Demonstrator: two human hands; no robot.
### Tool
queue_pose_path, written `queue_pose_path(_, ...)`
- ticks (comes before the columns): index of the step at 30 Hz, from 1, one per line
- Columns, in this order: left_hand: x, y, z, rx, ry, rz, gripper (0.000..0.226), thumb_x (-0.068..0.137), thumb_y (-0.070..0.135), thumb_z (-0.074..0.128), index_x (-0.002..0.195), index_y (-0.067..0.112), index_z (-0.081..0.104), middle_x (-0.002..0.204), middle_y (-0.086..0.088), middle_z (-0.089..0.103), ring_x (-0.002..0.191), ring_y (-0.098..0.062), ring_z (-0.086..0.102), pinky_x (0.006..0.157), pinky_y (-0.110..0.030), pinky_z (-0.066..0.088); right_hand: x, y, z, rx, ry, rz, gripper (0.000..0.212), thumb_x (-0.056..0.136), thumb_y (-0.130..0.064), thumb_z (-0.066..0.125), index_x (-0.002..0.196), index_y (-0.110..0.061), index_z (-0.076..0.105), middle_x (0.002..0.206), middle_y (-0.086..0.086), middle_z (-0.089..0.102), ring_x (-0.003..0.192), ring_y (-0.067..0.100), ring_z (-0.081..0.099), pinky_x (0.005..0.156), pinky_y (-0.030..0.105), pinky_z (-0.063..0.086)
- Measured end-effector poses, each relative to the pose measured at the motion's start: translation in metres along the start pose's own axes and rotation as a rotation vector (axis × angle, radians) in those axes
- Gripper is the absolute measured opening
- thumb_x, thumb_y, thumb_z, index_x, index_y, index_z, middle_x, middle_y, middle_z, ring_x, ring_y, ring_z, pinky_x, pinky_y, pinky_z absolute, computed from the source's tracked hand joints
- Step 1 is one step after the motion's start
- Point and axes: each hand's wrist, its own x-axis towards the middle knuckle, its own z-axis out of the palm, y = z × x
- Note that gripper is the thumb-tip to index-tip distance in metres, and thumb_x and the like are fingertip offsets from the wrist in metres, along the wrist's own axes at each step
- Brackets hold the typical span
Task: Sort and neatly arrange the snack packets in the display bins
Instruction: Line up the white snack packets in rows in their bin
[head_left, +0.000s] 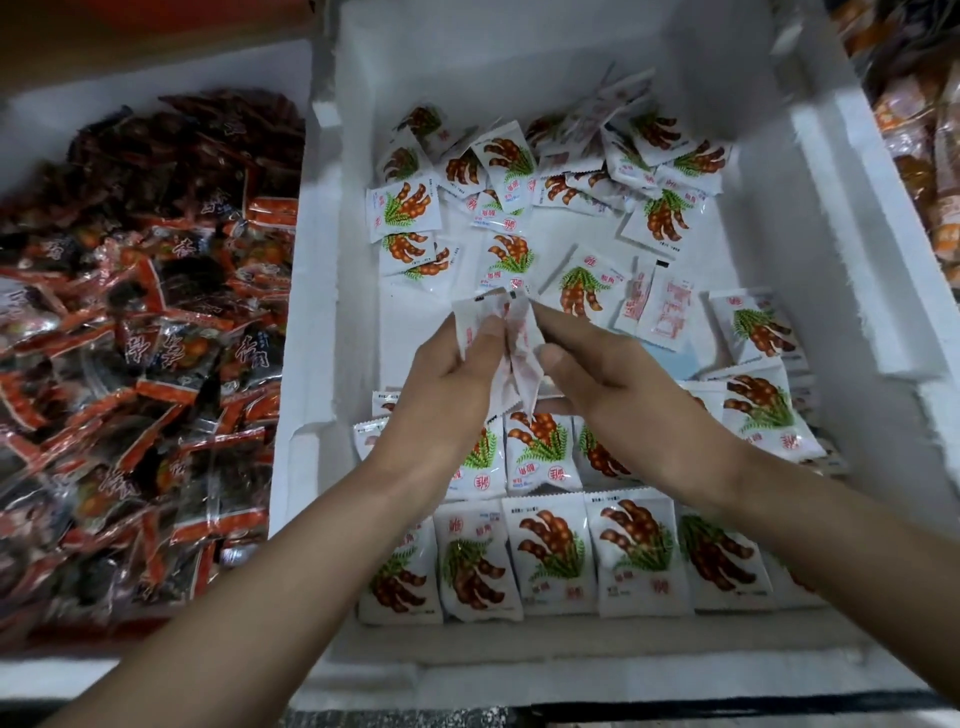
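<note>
Left grip: the left grip (447, 384) grasps the held packets (521, 335) at their left edge, with the thumb on top and the fingers curled behind.
Right grip: the right grip (613, 384) grasps the same packets at their right edge, with the thumb pressing on the top side; the two grips are just beside each other.
Held packets: small white tamarind packets, it seems two, with the printed back side toward the camera; they are lifted above the floor of the bin, between the two grips.
Bin: a white foam bin (571, 670) surrounds both grips; its front wall is under the forearms.
Near row: closer to the person than the grips, the near row (550, 556) of tamarind packets lies side by side in one straight line, picture side up.
Second row: just under the grips lies a second row (540, 447) of the same packets, partly hidden by the wrists.
Loose packets: beyond the grips, toward the far wall, many loose packets (498, 171) lie mixed and overlapping, turned in different directions.
Face-down packets: just beyond the right grip, two face-down packets (660, 306) show the back side.
Left side: well outside the left grip is a heap of dark packets with orange-red edges (145, 338) in the neighbouring bin.
Right side: well outside the right grip are orange packets (924, 156), only partly in view.
</note>
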Motion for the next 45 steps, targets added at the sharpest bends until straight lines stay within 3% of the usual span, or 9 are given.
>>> queue_pose_path(5, -0.019, -0.006, -0.005, -0.112, -0.152, -0.083, 0.043, 0.083, 0.038, 0.069, 0.122, 0.021, 0.063, 0.113, 0.004, 0.071, 0.109, -0.013, 0.065, 0.096, -0.035, 0.046, -0.015, 0.0, -0.001, 0.018, 0.042, 0.017, 0.051, 0.086, -0.032, 0.06, 0.134, -0.028, 0.043, 0.114, -0.02, 0.055, 0.093, -0.009, 0.06, 0.071, 0.012, 0.052)
queue_pose_path(10, -0.03, -0.011, -0.002, -0.161, -0.158, -0.091, 0.038, 0.085, 0.021, 0.066, 0.122, 0.014, 0.062, 0.114, -0.004, 0.071, 0.11, -0.02, 0.065, 0.104, -0.045, 0.045, -0.026, 0.0, -0.003, -0.082, 0.102, 0.024, 0.023, 0.073, -0.032, 0.074, 0.086, -0.026, 0.057, 0.069, -0.02, 0.063, 0.056, -0.003, 0.053, 0.049, 0.007, 0.039)
queue_pose_path(14, -0.034, -0.013, 0.002, -0.111, -0.092, -0.032, 0.043, 0.079, 0.034, 0.063, 0.118, 0.017, 0.061, 0.112, -0.001, 0.071, 0.108, -0.014, 0.066, 0.101, -0.041, 0.048, -0.032, 0.002, -0.006, -0.056, 0.114, 0.03, 0.059, 0.073, -0.044, 0.067, 0.103, 0.006, 0.06, 0.087, 0.026, 0.065, 0.057, 0.028, 0.05, 0.054, 0.027, 0.042)
queue_pose_path(19, -0.031, -0.019, -0.002, 0.021, 0.058, 0.034, 0.017, 0.095, 0.025, 0.057, 0.112, 0.024, 0.057, 0.11, 0.003, 0.069, 0.103, -0.011, 0.066, 0.094, -0.037, 0.052, -0.031, 0.009, -0.016, -0.081, 0.162, 0.157, 0.048, 0.084, -0.04, 0.061, 0.102, 0.004, 0.062, 0.096, 0.016, 0.069, 0.091, 0.034, 0.064, 0.086, 0.047, 0.051)
queue_pose_path(22, -0.029, -0.02, -0.009, 0.027, 0.152, 0.019, 0.01, 0.097, 0.021, 0.055, 0.102, 0.029, 0.054, 0.102, 0.01, 0.068, 0.097, -0.007, 0.067, 0.088, -0.027, 0.053, -0.022, 0.017, -0.019, -0.202, 0.217, 0.229, 0.042, 0.088, -0.039, 0.059, 0.098, 0.002, 0.065, 0.095, 0.014, 0.069, 0.086, 0.026, 0.065, 0.082, 0.042, 0.052)
queue_pose_path(26, -0.033, -0.021, -0.018, 0.038, 0.172, 0.033, 0.019, 0.096, 0.016, 0.056, 0.112, 0.027, 0.055, 0.098, 0.02, 0.065, 0.092, 0.009, 0.063, 0.079, -0.013, 0.052, -0.01, 0.023, -0.01, -0.416, 0.098, 0.32, 0.037, 0.09, -0.037, 0.059, 0.079, -0.002, 0.059, 0.066, 0.009, 0.059, 0.052, 0.012, 0.049, 0.045, 0.014, 0.036)
queue_pose_path(35, -0.04, -0.022, -0.028, 0.073, 0.141, -0.002, 0.018, 0.093, 0.016, 0.06, 0.105, 0.029, 0.06, 0.1, 0.015, 0.069, 0.094, 0.001, 0.065, 0.081, -0.017, 0.053, -0.005, 0.031, 0.0, -0.427, 0.125, 0.243, 0.051, 0.084, -0.031, 0.068, 0.125, -0.013, 0.044, 0.087, -0.006, 0.055, 0.074, 0.007, 0.054, 0.061, 0.014, 0.04)
queue_pose_path(39, -0.044, -0.021, -0.024, 0.031, 0.103, -0.031, 0.014, 0.09, 0.013, 0.064, 0.102, 0.019, 0.063, 0.095, 0.003, 0.073, 0.091, -0.013, 0.07, 0.08, -0.026, 0.057, -0.018, 0.024, 0.001, -0.585, 0.278, -0.028, 0.047, 0.09, -0.031, 0.06, 0.131, -0.015, 0.043, 0.117, 0.002, 0.053, 0.096, 0.013, 0.055, 0.08, 0.016, 0.041)
queue_pose_path(45, -0.051, -0.015, -0.004, 0.042, -0.027, -0.061, 0.028, 0.1, 0.02, 0.046, 0.125, 0.028, 0.054, 0.1, 0.006, 0.066, 0.085, 0.007, 0.062, 0.074, -0.006, 0.047, -0.044, -0.004, 0.002, -0.01, 0.065, 0.02, 0.029, 0.09, -0.023, 0.057, 0.119, -0.021, 0.052, 0.087, 0.003, 0.062, 0.067, 0.009, 0.065, 0.058, 0.014, 0.05)
